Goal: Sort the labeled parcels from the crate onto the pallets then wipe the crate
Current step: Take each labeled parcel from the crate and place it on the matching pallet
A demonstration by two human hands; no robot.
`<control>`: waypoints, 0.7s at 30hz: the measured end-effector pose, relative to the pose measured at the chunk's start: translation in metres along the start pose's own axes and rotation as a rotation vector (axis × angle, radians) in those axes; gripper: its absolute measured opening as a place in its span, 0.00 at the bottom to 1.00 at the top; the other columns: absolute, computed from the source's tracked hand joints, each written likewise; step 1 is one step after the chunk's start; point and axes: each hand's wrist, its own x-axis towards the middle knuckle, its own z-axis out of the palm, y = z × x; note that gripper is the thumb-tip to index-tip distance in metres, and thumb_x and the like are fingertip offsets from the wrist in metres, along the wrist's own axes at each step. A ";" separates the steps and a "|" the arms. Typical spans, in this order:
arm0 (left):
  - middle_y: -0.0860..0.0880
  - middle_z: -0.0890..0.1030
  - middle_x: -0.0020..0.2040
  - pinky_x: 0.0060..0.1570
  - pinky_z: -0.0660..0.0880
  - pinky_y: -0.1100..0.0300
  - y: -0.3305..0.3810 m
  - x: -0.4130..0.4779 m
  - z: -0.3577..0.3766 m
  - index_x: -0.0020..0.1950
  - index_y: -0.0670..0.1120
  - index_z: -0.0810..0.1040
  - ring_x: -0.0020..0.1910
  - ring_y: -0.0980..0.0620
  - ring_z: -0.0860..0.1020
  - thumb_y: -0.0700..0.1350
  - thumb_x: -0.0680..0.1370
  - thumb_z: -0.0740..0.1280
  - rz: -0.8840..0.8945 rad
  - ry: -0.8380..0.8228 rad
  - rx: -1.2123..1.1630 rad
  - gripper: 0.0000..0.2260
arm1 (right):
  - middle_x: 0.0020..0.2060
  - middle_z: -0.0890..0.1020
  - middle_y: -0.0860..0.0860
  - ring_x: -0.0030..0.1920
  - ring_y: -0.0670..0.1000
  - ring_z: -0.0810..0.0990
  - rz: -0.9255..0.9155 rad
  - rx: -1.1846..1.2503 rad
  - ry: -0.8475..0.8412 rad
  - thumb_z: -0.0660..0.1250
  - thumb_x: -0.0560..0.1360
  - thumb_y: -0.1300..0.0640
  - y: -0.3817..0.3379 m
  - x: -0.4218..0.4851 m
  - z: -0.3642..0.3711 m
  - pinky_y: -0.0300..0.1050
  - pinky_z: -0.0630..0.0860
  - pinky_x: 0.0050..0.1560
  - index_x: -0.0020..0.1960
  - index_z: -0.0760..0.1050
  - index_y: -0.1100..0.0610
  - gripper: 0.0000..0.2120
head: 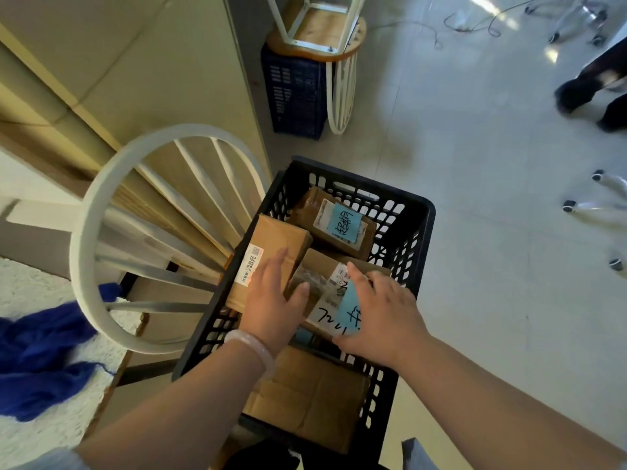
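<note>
Head view: crate holding parcels.
Left hand: fingers straight, flat on 9 o'clock parcel.
Right hand: fingers apart, resting on middle parcel.

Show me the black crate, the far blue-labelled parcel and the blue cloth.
black crate [428,215]: head view, far right corner of its rim.
far parcel [345,224]: head view, on its blue label.
blue cloth [37,354]: head view, middle of the heap.
</note>
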 end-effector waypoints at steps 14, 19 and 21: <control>0.56 0.77 0.64 0.60 0.75 0.43 0.067 -0.029 -0.026 0.73 0.72 0.45 0.62 0.52 0.76 0.60 0.63 0.79 -0.073 -0.182 -0.628 0.51 | 0.71 0.59 0.51 0.71 0.54 0.60 0.102 0.208 0.253 0.68 0.61 0.27 -0.043 -0.043 -0.099 0.55 0.64 0.70 0.77 0.38 0.46 0.58; 0.56 0.78 0.59 0.47 0.80 0.60 0.085 -0.008 -0.048 0.76 0.65 0.47 0.53 0.58 0.80 0.40 0.78 0.68 0.055 -0.092 -0.713 0.39 | 0.64 0.65 0.47 0.68 0.50 0.65 0.057 0.509 0.298 0.74 0.63 0.34 -0.048 -0.037 -0.107 0.53 0.72 0.66 0.79 0.50 0.48 0.54; 0.56 0.78 0.62 0.46 0.78 0.63 0.088 -0.005 -0.056 0.78 0.64 0.46 0.55 0.59 0.79 0.44 0.79 0.67 0.069 -0.064 -0.670 0.37 | 0.60 0.64 0.44 0.66 0.47 0.66 0.010 0.568 0.327 0.75 0.67 0.41 -0.047 -0.037 -0.110 0.49 0.76 0.62 0.78 0.54 0.44 0.46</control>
